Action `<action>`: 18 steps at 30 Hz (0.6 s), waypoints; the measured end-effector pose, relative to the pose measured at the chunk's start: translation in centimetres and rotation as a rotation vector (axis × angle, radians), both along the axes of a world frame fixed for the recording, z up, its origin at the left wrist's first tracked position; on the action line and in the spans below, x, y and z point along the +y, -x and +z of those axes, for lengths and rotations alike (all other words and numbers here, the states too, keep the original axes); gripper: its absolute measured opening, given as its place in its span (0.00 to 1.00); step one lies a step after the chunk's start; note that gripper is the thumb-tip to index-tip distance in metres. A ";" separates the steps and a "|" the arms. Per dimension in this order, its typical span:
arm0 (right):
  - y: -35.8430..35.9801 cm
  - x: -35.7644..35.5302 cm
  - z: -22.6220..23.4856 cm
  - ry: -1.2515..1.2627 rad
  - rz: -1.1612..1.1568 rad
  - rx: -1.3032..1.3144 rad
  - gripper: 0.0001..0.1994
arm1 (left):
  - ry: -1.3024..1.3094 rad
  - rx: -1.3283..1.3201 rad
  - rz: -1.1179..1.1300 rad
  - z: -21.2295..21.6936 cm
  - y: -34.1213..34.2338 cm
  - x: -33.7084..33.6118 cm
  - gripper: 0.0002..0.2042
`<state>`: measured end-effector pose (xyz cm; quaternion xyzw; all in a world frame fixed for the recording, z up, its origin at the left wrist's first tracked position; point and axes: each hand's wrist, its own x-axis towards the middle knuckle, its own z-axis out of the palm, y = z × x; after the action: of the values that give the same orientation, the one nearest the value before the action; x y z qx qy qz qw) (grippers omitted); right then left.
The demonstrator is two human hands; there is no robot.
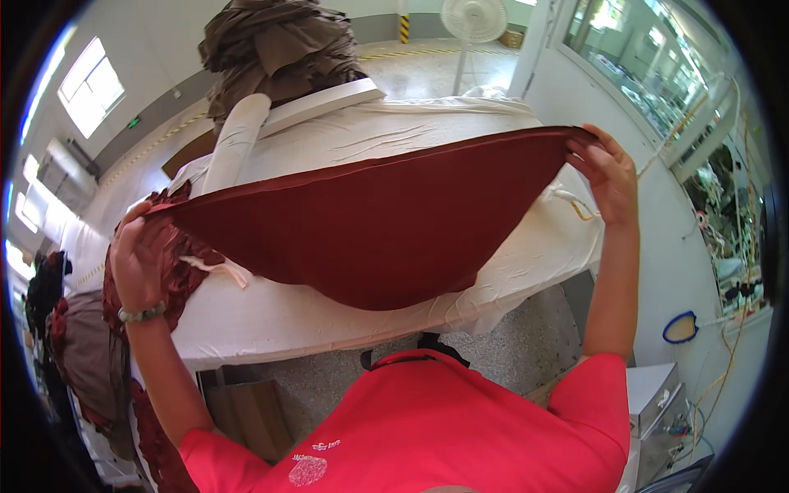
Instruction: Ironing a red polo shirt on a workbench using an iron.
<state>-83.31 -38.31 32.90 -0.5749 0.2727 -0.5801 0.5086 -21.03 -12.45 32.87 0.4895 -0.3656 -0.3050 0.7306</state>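
Observation:
A dark red piece of fabric (370,222) is stretched wide between my two hands above a white-covered table (271,329). Its upper edge runs almost taut, rising to the right, while the middle sags in a rounded curve. My left hand (138,251), with a beaded bracelet at the wrist, pinches the left end. At the right end, my right hand (606,168) grips the other corner between thumb and fingers. Beside my left hand lies a crumpled heap of dark red fabric (182,271), partly hidden by my hand and the held piece.
A tall stack of brown fabric (279,49) rises at the far left, near a white roll (237,140) and a long white bar (325,105). A light strip (215,268) lies by the heap. Brown fabric (94,345) hangs at left. A fan (474,20) stands beyond the table.

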 end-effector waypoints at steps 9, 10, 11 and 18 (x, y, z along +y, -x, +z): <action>0.3 -0.2 0.0 0.018 -0.098 0.022 0.14 | -0.066 -0.341 0.110 -1.3 -0.6 -1.2 0.13; 0.6 -0.2 0.1 0.021 -0.109 0.026 0.13 | -0.069 -0.341 0.113 -1.4 -0.8 -1.2 0.13; 0.8 -0.3 0.1 0.017 -0.100 0.028 0.13 | -0.075 -0.355 0.139 -1.3 -0.5 -1.4 0.12; 3.1 0.1 0.0 0.096 -0.158 -0.068 0.13 | -0.097 -0.472 0.281 -0.6 1.1 -1.3 0.11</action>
<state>-86.42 -38.26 32.87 -0.5553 0.2719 -0.6498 0.4420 -22.14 -13.74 32.32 0.6273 -0.4392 -0.0951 0.6360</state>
